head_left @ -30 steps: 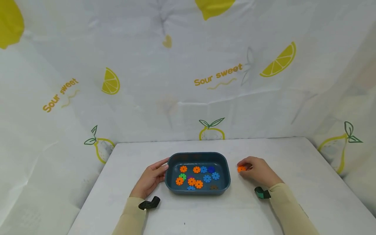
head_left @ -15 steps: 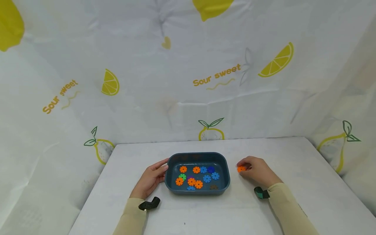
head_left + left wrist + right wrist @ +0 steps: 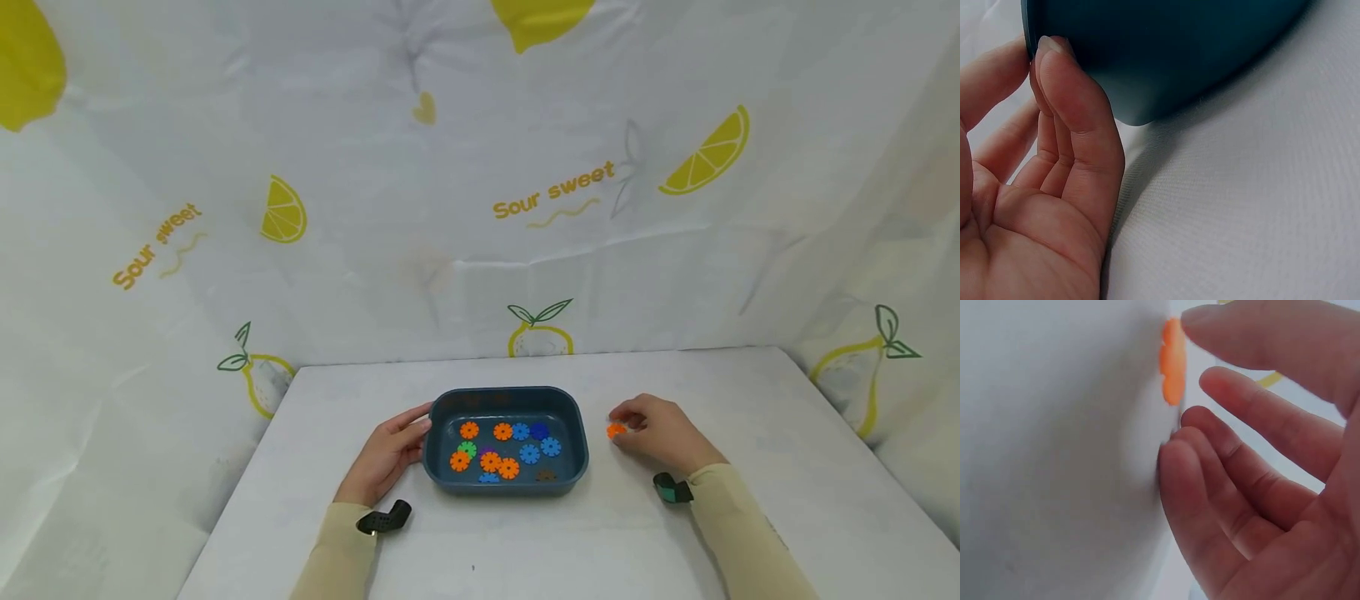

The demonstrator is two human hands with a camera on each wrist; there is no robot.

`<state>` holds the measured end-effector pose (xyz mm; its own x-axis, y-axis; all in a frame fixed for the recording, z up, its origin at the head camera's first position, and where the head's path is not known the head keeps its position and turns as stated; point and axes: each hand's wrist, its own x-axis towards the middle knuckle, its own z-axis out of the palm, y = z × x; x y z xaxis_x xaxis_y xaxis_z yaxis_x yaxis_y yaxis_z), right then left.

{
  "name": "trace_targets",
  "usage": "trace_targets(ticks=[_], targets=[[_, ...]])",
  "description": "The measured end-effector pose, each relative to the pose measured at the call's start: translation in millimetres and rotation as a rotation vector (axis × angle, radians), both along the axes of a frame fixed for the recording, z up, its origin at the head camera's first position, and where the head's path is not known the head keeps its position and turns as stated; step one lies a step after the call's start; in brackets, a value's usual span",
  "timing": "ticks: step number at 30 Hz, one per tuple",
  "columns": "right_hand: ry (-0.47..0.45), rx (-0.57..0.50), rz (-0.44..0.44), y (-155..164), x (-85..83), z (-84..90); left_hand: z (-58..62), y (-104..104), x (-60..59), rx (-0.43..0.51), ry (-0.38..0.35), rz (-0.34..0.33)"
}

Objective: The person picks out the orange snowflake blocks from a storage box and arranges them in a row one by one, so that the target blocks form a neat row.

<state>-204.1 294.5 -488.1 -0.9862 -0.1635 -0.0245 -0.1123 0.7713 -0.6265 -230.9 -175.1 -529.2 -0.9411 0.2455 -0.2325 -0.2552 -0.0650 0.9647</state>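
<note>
A deep teal rectangular tray point(image 3: 505, 492) stands on the white table in the head view. My left hand point(image 3: 384, 461) holds it at its left end; in the left wrist view, bent fingers point(image 3: 1079, 100) lie against the outer wall while the thumb meets the rim. To the right of the tray, an orange notched plastic disc point(image 3: 615, 430) lies on the tabletop. My right hand point(image 3: 662, 433) is over it, palm side partly hidden from above. In the right wrist view the thumb tip is right at the disc point(image 3: 1173, 362), and the other fingers are loosely bent, apart from it.
Inside the tray lie several notched discs: orange point(image 3: 490, 462), blue point(image 3: 529, 453), dark blue point(image 3: 539, 431), green point(image 3: 467, 449), with bits of purple and brown. A white cloth with lemon prints point(image 3: 540, 337) hangs behind the table point(image 3: 525, 550).
My right hand shifts slightly up and right, its index finger lifting off the orange disc, which stays put. The left hand and tray keep their places.
</note>
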Motion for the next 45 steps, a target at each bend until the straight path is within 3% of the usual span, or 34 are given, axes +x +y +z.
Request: trace_targets(ticks=[4, 8, 14, 20, 29, 37, 45], targets=[[0.014, -0.011, 0.015, 6, 3.2, 7.2, -4.9, 7, -2.1, -0.012, 0.001, 0.001], [0.022, 0.003, 0.055, 9, -0.5, 25.6, -7.6, 16, -5.8, -0.015, 0.009, -0.02], [0.102, 0.009, 0.151, -15, -25.6, 59.1, -6.7, 17, -12.0, -0.005, 0.019, -0.012], [0.029, 0.009, 0.307, -60, -48.5, 75.1, -7.3, 19, -12.4, -0.014, 0.025, -0.016], [-0.03, 0.179, 0.461, -111, -64.1, 65.3, -9.0, 31, -13.5, -0.007, 0.034, -0.03], [-0.096, 0.297, 0.458, -130, -66.4, 50.6, -8.8, 42, -16.7, 0.006, 0.042, -0.056], [-0.081, 0.297, 0.467, -134, -64.2, 34.1, -9.6, 48, -18.1, 0.023, 0.04, -0.056]])
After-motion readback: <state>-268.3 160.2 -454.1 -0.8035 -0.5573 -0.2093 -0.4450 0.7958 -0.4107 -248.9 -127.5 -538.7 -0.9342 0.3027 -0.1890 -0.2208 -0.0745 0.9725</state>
